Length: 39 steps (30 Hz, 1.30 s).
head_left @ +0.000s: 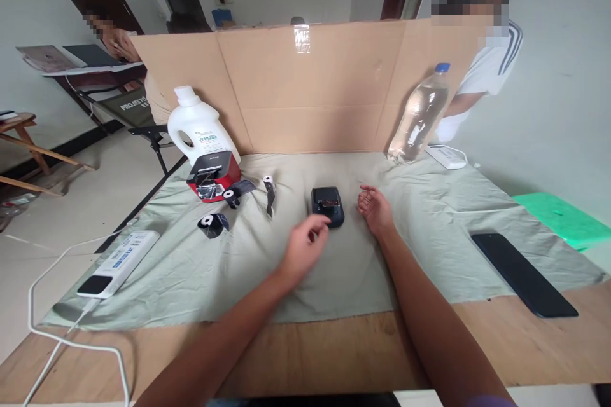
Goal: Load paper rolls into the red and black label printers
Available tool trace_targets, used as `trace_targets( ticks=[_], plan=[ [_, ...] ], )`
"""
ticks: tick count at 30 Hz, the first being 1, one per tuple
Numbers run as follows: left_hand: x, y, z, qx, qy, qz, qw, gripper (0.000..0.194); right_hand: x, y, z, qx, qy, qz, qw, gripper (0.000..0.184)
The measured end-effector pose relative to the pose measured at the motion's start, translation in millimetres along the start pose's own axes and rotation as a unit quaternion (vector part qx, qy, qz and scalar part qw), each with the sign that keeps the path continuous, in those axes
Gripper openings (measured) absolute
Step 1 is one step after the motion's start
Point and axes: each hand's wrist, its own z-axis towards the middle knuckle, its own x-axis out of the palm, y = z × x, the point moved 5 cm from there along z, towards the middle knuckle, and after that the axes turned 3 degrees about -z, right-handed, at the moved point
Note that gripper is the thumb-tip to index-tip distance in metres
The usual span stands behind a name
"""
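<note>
A small black device (328, 196), which looks like a mini label printer, lies on the grey-green cloth in the middle. My left hand (305, 247) is at its front left edge, the index finger reaching over its near side. Those fingers are bent, a gap shows between thumb and fingers, and nothing is visible in them; I cannot tell whether they touch the device. Just right of it, my right hand (376, 211) hovers apart from it, palm turned inward, fingers loosely curled and empty. Several small rolls of dark strip, one a roll (269, 194), lie to the left.
Behind the rolls stand a red and black box-shaped device (214, 175) and a white detergent jug (203, 130). A filled clear bottle (422, 117) leans at the right. A phone (524, 273), a corded white power bank (119, 264) and a cardboard screen (310, 89) surround the area. Two people are beyond.
</note>
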Motion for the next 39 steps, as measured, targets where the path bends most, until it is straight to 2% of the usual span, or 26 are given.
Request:
trace_targets(
  ticks=[2, 4, 7, 10, 14, 19, 26, 39],
  plan=[
    [-17.9, 17, 35, -0.113, -0.063, -0.064, 0.99, 0.015, 0, 2, -2, 0.042, 0.014, 0.046, 0.998, 0.027],
    [-23.2, 41, 63, -0.26, -0.053, -0.117, 0.957, 0.025, 2, 3, -5, 0.082, 0.03, 0.073, 0.993, 0.028],
    [-20.9, 65, 86, -0.326, -0.026, -0.158, 0.932, 0.026, 5, 3, -8, 0.124, 0.048, 0.098, 0.986, 0.031],
    [-13.3, 80, 86, -0.329, -0.025, -0.197, 0.923, 0.031, 5, 1, -8, 0.137, 0.061, 0.113, 0.982, 0.03],
    [-6.9, 88, 80, -0.325, -0.025, -0.224, 0.918, 0.042, 4, -1, -6, 0.149, 0.075, 0.116, 0.979, 0.029],
    [-6.4, 88, 81, -0.341, -0.023, -0.213, 0.915, 0.035, 9, -5, -6, 0.171, 0.091, 0.091, 0.977, 0.03],
    [-8.0, 89, 83, -0.355, -0.015, -0.189, 0.915, 0.029, 24, -7, -11, 0.152, 0.14, 0.029, 0.978, 0.036],
    [-7.2, 99, 86, -0.368, -0.02, -0.159, 0.916, 0.027, 24, -15, -7, 0.141, 0.123, -0.008, 0.982, 0.034]
  ],
)
